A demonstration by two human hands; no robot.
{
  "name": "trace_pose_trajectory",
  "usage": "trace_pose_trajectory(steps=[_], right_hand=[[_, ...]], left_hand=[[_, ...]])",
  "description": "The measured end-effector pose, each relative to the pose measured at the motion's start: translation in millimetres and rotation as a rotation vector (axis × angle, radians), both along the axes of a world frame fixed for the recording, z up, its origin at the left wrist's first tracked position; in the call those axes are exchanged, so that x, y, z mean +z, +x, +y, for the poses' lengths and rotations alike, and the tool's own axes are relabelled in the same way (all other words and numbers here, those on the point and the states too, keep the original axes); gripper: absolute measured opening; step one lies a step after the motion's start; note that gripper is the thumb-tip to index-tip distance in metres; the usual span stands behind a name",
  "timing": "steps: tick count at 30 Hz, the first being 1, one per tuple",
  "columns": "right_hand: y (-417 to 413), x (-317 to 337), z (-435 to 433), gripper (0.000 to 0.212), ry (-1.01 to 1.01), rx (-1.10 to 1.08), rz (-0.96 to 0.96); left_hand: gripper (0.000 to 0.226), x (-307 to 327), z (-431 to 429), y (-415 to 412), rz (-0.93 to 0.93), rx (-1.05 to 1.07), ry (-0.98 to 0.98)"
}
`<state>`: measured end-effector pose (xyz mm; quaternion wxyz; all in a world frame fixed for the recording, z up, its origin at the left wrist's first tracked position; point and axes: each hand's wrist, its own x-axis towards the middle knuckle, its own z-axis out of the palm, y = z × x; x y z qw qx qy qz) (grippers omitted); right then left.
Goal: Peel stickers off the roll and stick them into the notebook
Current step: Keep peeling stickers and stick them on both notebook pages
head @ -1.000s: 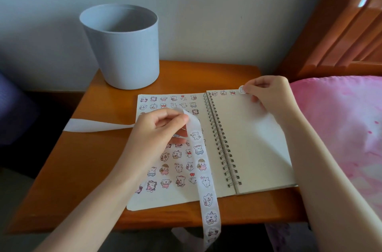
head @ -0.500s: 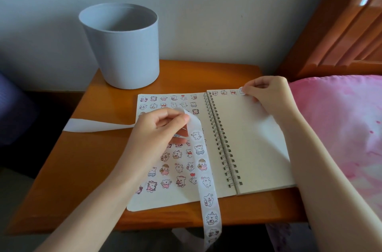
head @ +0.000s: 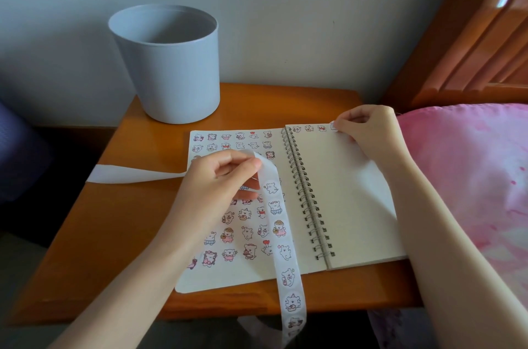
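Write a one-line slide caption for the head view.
Right hand presses a sticker onto the notebook page's top row; left hand holds the sticker strip.

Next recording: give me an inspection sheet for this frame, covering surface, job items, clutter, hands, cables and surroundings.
Surface: orange wooden table, bare at front left.
Job items: spiral notebook lies open; left page nearly full of stickers, right page has a short row along its top edge. Sticker strip runs from the left hand over the left page and hangs off the table's front edge; bare backing trails to the left.
Clutter: grey bin at back left; contents not visible.
Hands: left hand pinches the strip; right hand presses a sticker at the end of the top row.
Cables: nothing seen.
Surroundings: pale wall, wooden headboard, pink bedding to the right.
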<state>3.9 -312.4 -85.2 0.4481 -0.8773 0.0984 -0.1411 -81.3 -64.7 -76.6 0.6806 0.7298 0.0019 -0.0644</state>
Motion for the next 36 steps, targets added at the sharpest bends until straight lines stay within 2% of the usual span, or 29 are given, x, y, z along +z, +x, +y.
trace_pose_trajectory(steps=[11, 19, 25, 30, 36], right_hand=[[1.3, -4.8, 2.0, 0.002, -0.077, -0.038, 0.0], [1.9, -3.4, -1.6, 0.023, -0.062, -0.057, -0.011], [2.3, -4.7, -0.5, 0.016, -0.061, -0.107, -0.019], [-0.2, -5.6, 5.9, 0.02, -0.137, -0.123, -0.006], [-1.5, -3.8, 4.7, 0.01, -0.136, -0.096, -0.024]], left_hand=[[0.007, -0.2, -1.1, 0.8, -0.011, 0.006, 0.006], [0.007, 1.2, -1.5, 0.1, -0.01, 0.007, 0.001], [0.007, 1.4, -1.8, -0.3, -0.012, 0.009, -0.005], [0.007, 1.6, -2.1, -0.2, -0.009, 0.013, 0.0], [0.008, 2.6, -2.1, -1.1, -0.012, 0.01, 0.003]])
